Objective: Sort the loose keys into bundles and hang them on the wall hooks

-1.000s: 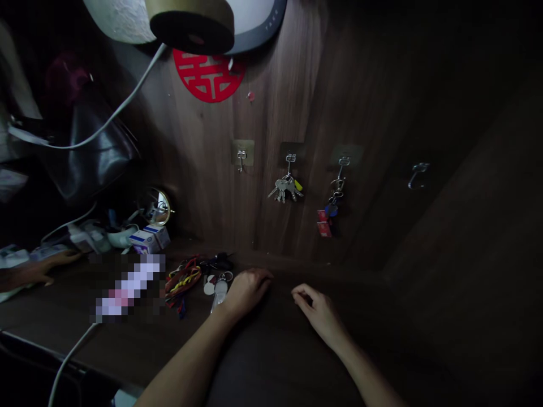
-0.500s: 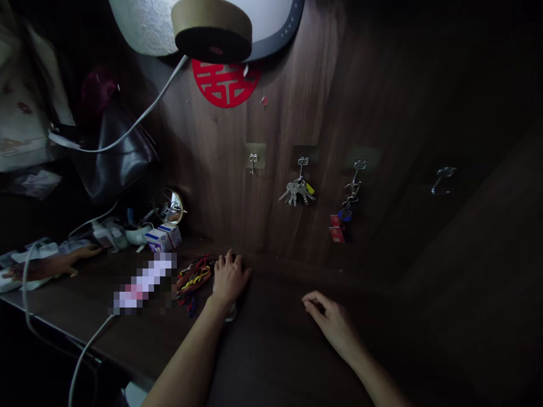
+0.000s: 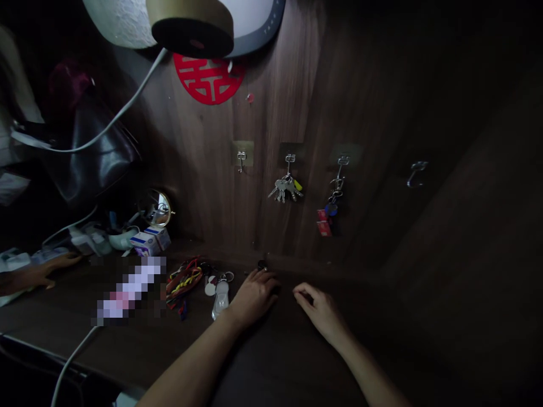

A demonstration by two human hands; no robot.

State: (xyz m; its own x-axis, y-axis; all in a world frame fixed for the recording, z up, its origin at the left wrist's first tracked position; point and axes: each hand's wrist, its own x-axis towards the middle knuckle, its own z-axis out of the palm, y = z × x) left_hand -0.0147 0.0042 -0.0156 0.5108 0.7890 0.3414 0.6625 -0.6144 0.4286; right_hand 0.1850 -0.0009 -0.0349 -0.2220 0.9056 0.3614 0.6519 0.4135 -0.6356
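My left hand (image 3: 255, 295) rests low over the dark wooden shelf, fingers curled down. At its fingertips shows a small black loop with a bit of metal (image 3: 262, 264); the rest of it is hidden beneath the fingers. To the left of that hand lies a keychain (image 3: 220, 298) with a silvery clear fob, a ring and a pale round tag. Beside it is a bundle of red and yellow cords (image 3: 185, 280). My right hand (image 3: 318, 310) is closed in a pinch just to the right, and what it holds, if anything, cannot be made out.
Metal hooks line the back panel; one holds a key bunch (image 3: 285, 188), another a keychain with red tags (image 3: 326, 217). A round mirror (image 3: 156, 208) and small boxes (image 3: 150, 241) stand left. Another person's hand (image 3: 40, 274) is at far left. A lamp (image 3: 193, 28) overhangs above.
My left hand has moved right, uncovering the keychain with the silvery fob, and a black loop now shows at its fingertips. My right hand stays pinched. The view has shifted slightly right.
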